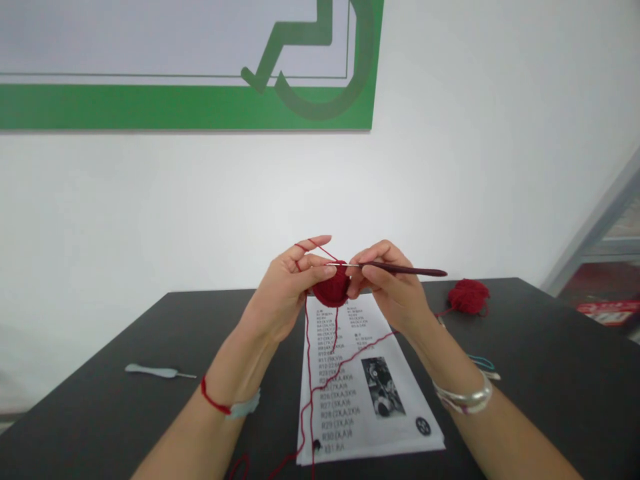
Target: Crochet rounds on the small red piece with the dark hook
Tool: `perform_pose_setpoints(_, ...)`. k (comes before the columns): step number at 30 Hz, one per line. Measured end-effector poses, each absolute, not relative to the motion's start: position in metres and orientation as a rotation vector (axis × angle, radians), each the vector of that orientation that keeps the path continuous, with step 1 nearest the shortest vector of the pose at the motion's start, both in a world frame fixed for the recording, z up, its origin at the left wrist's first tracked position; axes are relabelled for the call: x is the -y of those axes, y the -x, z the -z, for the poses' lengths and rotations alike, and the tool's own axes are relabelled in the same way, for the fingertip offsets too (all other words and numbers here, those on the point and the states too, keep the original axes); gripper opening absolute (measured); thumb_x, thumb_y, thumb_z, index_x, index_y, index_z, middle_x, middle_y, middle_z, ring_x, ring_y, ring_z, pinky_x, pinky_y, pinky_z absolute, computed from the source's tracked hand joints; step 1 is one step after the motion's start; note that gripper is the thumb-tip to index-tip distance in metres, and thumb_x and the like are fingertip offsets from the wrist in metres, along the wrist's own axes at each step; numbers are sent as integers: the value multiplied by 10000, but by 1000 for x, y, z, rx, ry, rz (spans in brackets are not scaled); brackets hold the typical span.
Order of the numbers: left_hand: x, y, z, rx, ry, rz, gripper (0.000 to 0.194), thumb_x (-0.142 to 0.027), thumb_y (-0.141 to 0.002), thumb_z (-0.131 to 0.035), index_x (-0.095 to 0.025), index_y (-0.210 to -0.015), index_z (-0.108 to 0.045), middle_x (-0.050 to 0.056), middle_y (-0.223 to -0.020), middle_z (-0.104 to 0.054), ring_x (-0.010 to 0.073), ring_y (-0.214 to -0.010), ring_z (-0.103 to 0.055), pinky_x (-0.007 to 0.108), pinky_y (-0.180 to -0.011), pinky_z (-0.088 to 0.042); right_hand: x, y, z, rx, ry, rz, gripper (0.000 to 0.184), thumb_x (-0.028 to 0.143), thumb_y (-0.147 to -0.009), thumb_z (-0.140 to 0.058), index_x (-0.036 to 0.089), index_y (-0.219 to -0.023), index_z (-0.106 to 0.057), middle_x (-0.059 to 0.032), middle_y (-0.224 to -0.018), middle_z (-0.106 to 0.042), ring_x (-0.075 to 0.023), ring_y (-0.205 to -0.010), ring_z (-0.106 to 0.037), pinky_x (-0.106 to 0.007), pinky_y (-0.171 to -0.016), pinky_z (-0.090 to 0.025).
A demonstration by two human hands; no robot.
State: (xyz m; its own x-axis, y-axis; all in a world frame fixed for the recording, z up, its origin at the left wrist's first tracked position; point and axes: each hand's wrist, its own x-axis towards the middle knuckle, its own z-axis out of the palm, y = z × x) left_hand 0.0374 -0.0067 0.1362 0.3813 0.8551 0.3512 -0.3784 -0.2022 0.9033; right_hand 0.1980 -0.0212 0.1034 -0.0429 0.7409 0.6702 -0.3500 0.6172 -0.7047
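Note:
Between my hands, above the table, is a round piece of dark red crochet work. My left hand pinches its left edge between thumb and fingers, with red yarn wound over the raised index finger. My right hand grips a crochet hook with a dark red handle. Its thin metal shaft lies level across the top of the crochet work, the tip near my left thumb. Fingers of my right hand also touch the work's right edge. Whether a loop sits on the hook is too small to tell.
Printed pattern sheets lie below my hands, with red yarn trailing across them. A ball of red yarn rests at the back right of the black table. A light blue crochet hook lies left; a blue loop lies by my right wrist.

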Motion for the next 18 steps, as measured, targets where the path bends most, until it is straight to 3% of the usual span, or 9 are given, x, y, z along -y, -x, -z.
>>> perform_pose_setpoints(6, 5, -41, -133, -472, -1315, -1236, 495, -116, -665, -759, -143, -1120, -566, -46, -647, -673, 81, -586, -583, 209, -626, -433, 16, -191, -96, 1314, 384, -863, 104, 276, -769, -675, 231, -795, -584, 38, -673, -631, -77, -459, -509, -213, -391, -453)
perform_pose_setpoints(13, 5, -40, -134, -479, -1320, -1218, 510, -93, -653, -752, -133, -1126, -565, -16, -670, -713, 98, -619, -610, 219, -650, -438, 22, -191, -100, 1265, 451, -872, 137, 266, -768, -671, 220, -781, -543, 18, -678, -691, -88, -442, -557, -230, -406, -499)
perform_pose_setpoints(18, 5, -41, -134, -515, -1382, -1324, 419, -113, -659, -754, -144, -1052, -614, -26, -659, -709, 101, -622, -603, 241, -698, -444, 22, -192, -103, 1259, 473, -920, 131, 245, -754, -688, 211, -785, -565, 13, -713, -698, -113, -523, -635, -210, -400, -513)
